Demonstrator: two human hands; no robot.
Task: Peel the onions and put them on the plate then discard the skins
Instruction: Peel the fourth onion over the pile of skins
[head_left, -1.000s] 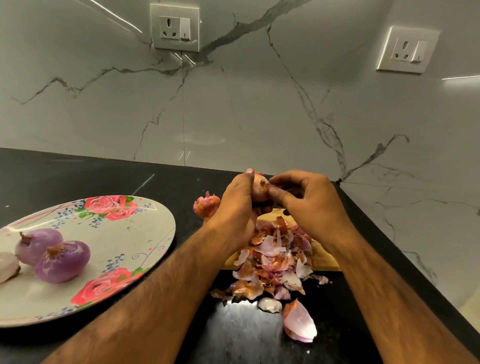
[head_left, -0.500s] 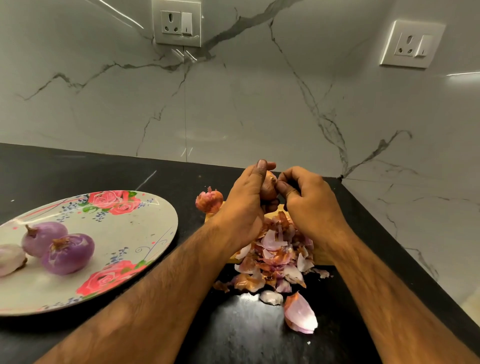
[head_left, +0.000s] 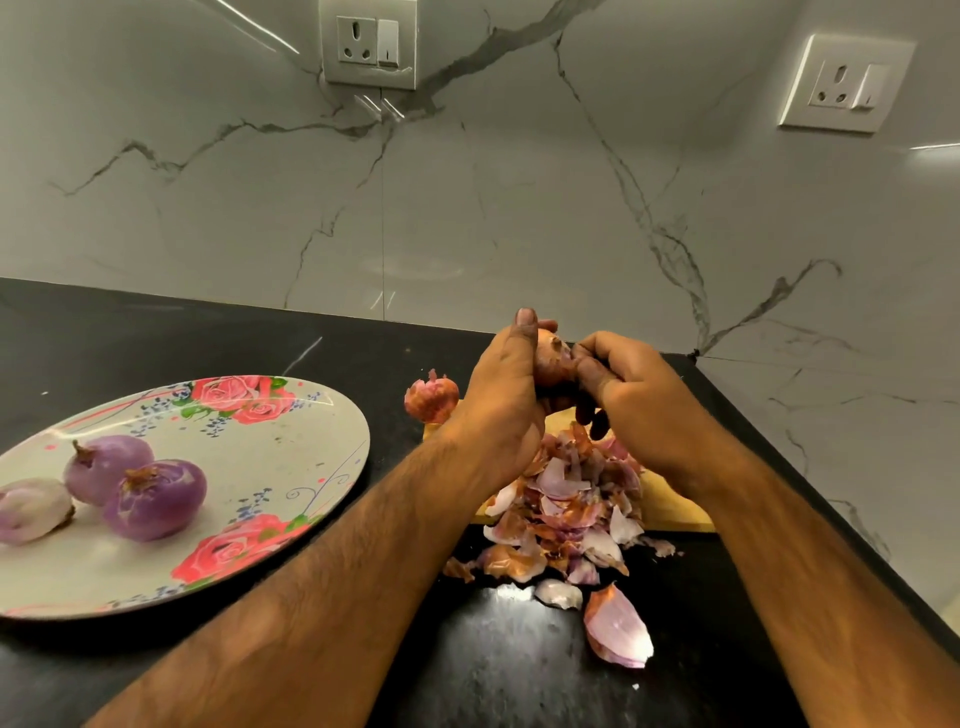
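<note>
My left hand (head_left: 506, 395) grips a small unpeeled onion (head_left: 551, 358) above the wooden cutting board (head_left: 670, 506). My right hand (head_left: 631, 400) pinches the skin at the onion's top with thumb and fingers. Below the hands lies a pile of onion skins (head_left: 566, 514), spilling off the board onto the black counter (head_left: 519, 670). Another unpeeled onion (head_left: 431, 397) sits at the board's far left corner. Three peeled purple onions (head_left: 153, 499) lie on the left part of the floral plate (head_left: 291, 457).
The marble wall meets the counter just behind the hands, with a corner at the right. Two wall sockets (head_left: 369, 44) are mounted high up. A large loose skin piece (head_left: 618, 626) lies near the counter's front.
Both hands with the onion stay over the board; the right fingers have shifted onto the onion's top. The camera has tilted slightly, so the scene sits a little lower.
</note>
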